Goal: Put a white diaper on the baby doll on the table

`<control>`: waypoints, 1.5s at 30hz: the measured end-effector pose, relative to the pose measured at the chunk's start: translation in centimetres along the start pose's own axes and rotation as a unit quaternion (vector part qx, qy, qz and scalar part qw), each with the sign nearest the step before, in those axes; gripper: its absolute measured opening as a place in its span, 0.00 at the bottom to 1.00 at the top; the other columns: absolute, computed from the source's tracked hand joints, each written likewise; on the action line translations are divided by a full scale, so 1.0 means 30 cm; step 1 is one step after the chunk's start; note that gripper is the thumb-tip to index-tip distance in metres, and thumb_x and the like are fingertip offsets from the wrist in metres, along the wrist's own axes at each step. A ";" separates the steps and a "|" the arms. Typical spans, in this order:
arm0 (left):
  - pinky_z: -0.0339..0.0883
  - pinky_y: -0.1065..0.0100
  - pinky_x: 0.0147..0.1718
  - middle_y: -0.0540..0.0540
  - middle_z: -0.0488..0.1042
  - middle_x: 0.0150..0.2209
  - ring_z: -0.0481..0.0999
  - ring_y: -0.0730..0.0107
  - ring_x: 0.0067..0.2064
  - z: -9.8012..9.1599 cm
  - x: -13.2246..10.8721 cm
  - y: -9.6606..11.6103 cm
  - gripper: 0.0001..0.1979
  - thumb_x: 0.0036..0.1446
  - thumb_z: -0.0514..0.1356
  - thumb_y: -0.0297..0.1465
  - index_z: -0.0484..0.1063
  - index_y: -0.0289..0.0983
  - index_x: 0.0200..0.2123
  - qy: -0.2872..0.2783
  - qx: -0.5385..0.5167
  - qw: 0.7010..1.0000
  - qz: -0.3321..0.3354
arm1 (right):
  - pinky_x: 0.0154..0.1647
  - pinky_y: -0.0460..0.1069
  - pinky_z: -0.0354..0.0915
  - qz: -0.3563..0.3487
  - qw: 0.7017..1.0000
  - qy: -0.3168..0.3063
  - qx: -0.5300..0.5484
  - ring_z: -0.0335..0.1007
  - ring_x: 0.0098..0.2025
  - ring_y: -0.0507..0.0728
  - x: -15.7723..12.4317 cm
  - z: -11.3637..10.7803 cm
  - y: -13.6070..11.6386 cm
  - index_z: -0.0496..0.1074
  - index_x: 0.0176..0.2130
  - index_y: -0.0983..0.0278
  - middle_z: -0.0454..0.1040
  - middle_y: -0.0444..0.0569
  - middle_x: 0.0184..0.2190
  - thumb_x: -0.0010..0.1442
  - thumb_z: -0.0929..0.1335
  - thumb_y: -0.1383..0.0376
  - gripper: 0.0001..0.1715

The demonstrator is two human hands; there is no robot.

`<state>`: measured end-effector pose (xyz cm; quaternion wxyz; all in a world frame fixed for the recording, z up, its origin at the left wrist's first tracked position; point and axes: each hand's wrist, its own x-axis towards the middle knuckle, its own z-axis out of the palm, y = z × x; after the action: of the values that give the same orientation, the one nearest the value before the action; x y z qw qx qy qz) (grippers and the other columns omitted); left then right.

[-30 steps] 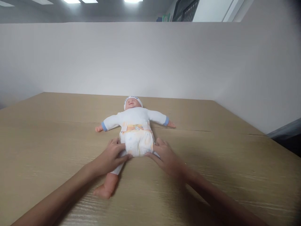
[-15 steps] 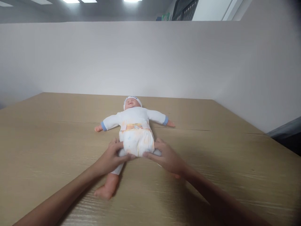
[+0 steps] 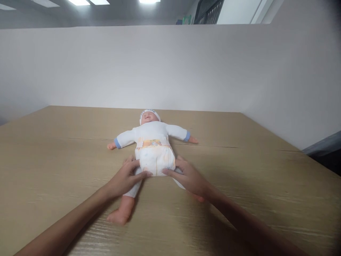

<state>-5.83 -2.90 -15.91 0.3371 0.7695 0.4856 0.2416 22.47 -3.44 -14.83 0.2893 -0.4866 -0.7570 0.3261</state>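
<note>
baby doll (image 3: 151,137) supine on wooden table (image 3: 53,156), left hand (image 3: 124,179) and right hand (image 3: 190,177) both gripping diaper (image 3: 155,160) at its leg openings

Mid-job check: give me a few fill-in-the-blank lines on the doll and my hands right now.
The doll lies on its ____ on the wooden table.
The left hand and right hand touch the two sides of its ____.
The cuffs of its white shirt are ____.
Its head wears a white ____.
Missing: back; diaper; blue; hat.
</note>
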 end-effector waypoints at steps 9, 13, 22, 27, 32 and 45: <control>0.67 0.52 0.64 0.43 0.83 0.59 0.77 0.48 0.60 0.018 0.001 0.025 0.23 0.69 0.66 0.49 0.82 0.42 0.59 0.014 -0.186 0.982 -0.002 | 0.68 0.67 0.67 0.015 0.991 -0.019 0.133 0.76 0.61 0.71 0.015 0.000 0.006 0.85 0.53 0.57 0.85 0.51 0.53 0.68 0.73 0.45 0.24; 0.68 0.53 0.65 0.44 0.83 0.60 0.79 0.48 0.60 0.017 0.002 0.027 0.23 0.67 0.68 0.48 0.82 0.43 0.59 -0.002 -0.235 0.972 -0.012 | 0.69 0.66 0.67 0.035 0.985 -0.030 0.166 0.76 0.62 0.71 0.015 -0.005 0.000 0.84 0.52 0.56 0.84 0.50 0.55 0.66 0.74 0.44 0.24; 0.73 0.51 0.60 0.42 0.85 0.56 0.83 0.46 0.56 0.031 0.009 0.040 0.26 0.69 0.65 0.52 0.84 0.40 0.57 -0.017 -0.344 0.936 -0.069 | 0.56 0.60 0.75 0.091 0.972 -0.027 0.213 0.80 0.53 0.69 0.010 0.007 0.000 0.81 0.48 0.60 0.85 0.50 0.47 0.65 0.72 0.37 0.32; 0.73 0.52 0.61 0.41 0.85 0.56 0.83 0.48 0.55 0.033 0.008 0.052 0.24 0.69 0.66 0.50 0.83 0.40 0.58 -0.034 -0.398 0.914 -0.071 | 0.56 0.61 0.75 0.089 0.967 -0.032 0.236 0.81 0.53 0.69 0.017 0.005 -0.008 0.82 0.48 0.59 0.86 0.49 0.45 0.64 0.72 0.35 0.33; 0.72 0.52 0.61 0.40 0.84 0.58 0.82 0.49 0.56 0.027 0.007 0.046 0.23 0.70 0.66 0.48 0.83 0.40 0.59 -0.044 -0.402 0.912 -0.071 | 0.59 0.61 0.74 0.086 0.962 -0.035 0.256 0.80 0.53 0.68 0.023 -0.002 -0.013 0.83 0.48 0.59 0.86 0.49 0.46 0.61 0.75 0.36 0.33; 0.68 0.51 0.61 0.42 0.82 0.53 0.77 0.47 0.57 0.016 -0.003 0.036 0.25 0.69 0.64 0.52 0.82 0.42 0.58 -0.006 -0.205 0.978 -0.043 | 0.54 0.57 0.72 0.060 0.989 -0.006 0.136 0.78 0.50 0.65 -0.001 0.007 0.009 0.81 0.52 0.60 0.82 0.51 0.48 0.65 0.75 0.45 0.26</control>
<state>-4.89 -3.43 -15.43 0.5009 0.6638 0.4560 0.3171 22.48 -3.41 -15.17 0.3281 -0.4849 -0.6769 0.4461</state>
